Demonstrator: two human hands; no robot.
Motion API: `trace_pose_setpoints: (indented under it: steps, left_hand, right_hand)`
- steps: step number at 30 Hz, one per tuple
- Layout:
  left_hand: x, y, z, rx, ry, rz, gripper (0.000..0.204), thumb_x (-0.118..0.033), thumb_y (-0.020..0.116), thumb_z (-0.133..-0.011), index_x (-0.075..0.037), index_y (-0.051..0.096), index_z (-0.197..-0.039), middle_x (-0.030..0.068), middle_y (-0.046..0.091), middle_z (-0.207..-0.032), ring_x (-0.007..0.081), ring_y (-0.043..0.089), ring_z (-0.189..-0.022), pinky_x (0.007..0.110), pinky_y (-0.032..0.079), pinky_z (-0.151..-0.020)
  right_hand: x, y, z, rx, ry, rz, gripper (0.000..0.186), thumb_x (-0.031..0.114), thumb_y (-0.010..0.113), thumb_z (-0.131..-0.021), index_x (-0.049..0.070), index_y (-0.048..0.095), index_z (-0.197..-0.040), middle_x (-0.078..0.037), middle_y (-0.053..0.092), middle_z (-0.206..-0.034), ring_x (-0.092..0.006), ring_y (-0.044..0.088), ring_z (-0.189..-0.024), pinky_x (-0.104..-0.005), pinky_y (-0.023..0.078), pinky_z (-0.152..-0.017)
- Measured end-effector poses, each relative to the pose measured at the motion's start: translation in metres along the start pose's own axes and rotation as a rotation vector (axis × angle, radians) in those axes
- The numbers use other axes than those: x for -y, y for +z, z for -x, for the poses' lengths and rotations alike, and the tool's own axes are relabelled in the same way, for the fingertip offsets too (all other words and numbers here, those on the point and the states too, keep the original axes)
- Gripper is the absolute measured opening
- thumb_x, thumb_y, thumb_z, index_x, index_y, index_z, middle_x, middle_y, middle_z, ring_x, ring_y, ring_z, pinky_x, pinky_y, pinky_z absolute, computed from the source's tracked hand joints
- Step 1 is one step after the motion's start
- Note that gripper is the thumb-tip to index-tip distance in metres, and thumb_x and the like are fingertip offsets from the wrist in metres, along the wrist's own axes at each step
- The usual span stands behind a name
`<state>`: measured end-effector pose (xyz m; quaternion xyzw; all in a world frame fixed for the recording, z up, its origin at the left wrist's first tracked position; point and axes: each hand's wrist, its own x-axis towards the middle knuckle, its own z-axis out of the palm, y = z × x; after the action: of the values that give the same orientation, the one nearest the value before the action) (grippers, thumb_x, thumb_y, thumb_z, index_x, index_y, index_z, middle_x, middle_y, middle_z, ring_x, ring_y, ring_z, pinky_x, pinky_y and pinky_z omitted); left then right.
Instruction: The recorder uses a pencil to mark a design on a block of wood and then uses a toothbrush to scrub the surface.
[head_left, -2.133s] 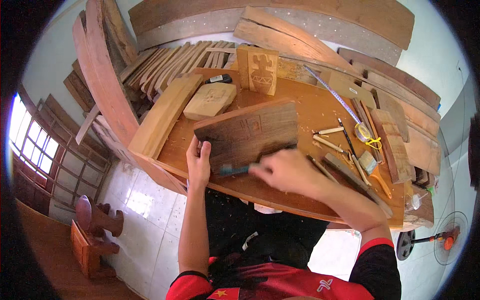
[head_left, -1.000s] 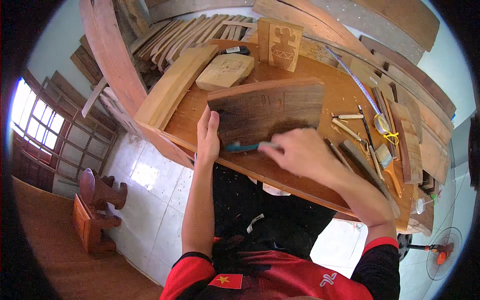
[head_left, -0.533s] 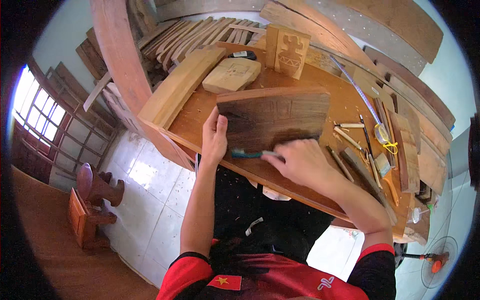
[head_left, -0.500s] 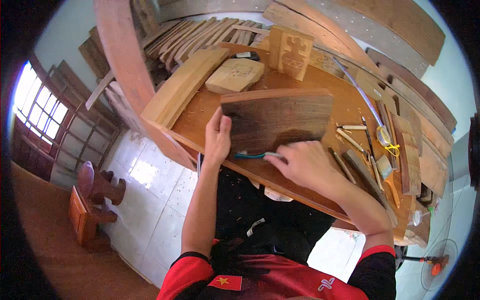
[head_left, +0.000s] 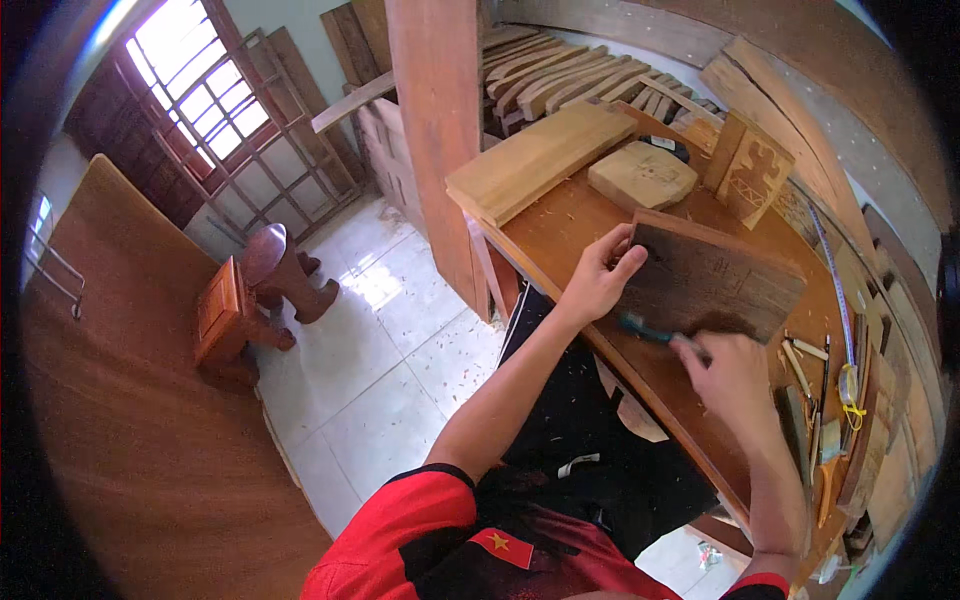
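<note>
My left hand (head_left: 603, 275) grips the upper left corner of a dark brown wooden board (head_left: 712, 275), thumb on its front face. The board is held tilted up on the worktable (head_left: 675, 385), and its lower part looks darker. My right hand (head_left: 738, 378) is closed round the handle of a slim teal toothbrush (head_left: 645, 328), near the board's lower edge. Motion blurs the brush head, so I cannot tell whether it touches the wood.
Behind the board lie a long pale timber block (head_left: 545, 160), a rounded wooden block (head_left: 643, 176) and a carved panel (head_left: 752, 172). To the right are a tape measure (head_left: 848, 385), a paintbrush (head_left: 828, 460) and several carving tools. A wooden post (head_left: 435, 130) stands by the table's left corner.
My view has swung left, so the table and both hands sit further right. The board is tilted more. The toothbrush stays in my right hand, beside the board's lower edge.
</note>
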<state>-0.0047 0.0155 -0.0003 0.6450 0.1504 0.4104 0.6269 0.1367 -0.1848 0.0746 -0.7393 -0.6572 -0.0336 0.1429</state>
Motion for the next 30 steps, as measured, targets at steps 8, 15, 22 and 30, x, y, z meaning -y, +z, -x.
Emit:
trace_pose_setpoints:
  steps: [8, 15, 22, 30]
  left_hand:
    - [-0.003, -0.001, -0.004, -0.004, 0.005, -0.027, 0.052, -0.030, 0.059, -0.106, 0.006, 0.049, -0.142, 0.0085, 0.063, -0.130, 0.0159, 0.057, -0.119, 0.031, 0.044, -0.103]
    - [-0.002, 0.011, 0.001, -0.070, 0.092, 0.013, 0.043, -0.027, 0.063, -0.104, 0.004, 0.055, -0.134, 0.0091, 0.068, -0.116, 0.0136, 0.062, -0.107, 0.029, 0.049, -0.093]
    - [-0.006, 0.008, 0.004, -0.153, 0.040, -0.065, 0.042, -0.020, 0.062, -0.103, 0.007, 0.055, -0.134, 0.0100, 0.066, -0.121, 0.0159, 0.059, -0.112, 0.031, 0.047, -0.098]
    - [-0.001, 0.004, 0.000, -0.198, 0.086, -0.178, 0.046, -0.022, 0.063, -0.102, 0.011, 0.053, -0.132, -0.0016, 0.051, -0.087, 0.0093, 0.048, -0.080, 0.025, 0.041, -0.071]
  right_hand:
    - [0.009, -0.003, -0.005, 0.002, 0.032, 0.014, 0.031, 0.031, 0.070, -0.096, 0.005, 0.066, -0.079, -0.015, 0.068, -0.074, -0.0385, 0.067, -0.067, -0.0444, 0.050, -0.058]
    - [-0.008, -0.018, -0.005, -0.129, 0.081, -0.115, 0.035, 0.037, 0.072, -0.093, 0.005, 0.070, -0.077, -0.018, 0.068, -0.072, -0.0393, 0.067, -0.068, -0.0473, 0.052, -0.063]
    - [-0.008, -0.015, -0.008, -0.094, 0.095, -0.208, 0.043, 0.044, 0.067, -0.096, 0.007, 0.074, -0.075, -0.019, 0.069, -0.070, -0.0401, 0.069, -0.068, -0.0493, 0.054, -0.065]
    - [-0.015, -0.035, -0.007, -0.044, 0.144, -0.106, 0.045, 0.047, 0.064, -0.097, 0.009, 0.070, -0.073, -0.019, 0.067, -0.067, -0.0408, 0.068, -0.069, -0.0507, 0.054, -0.063]
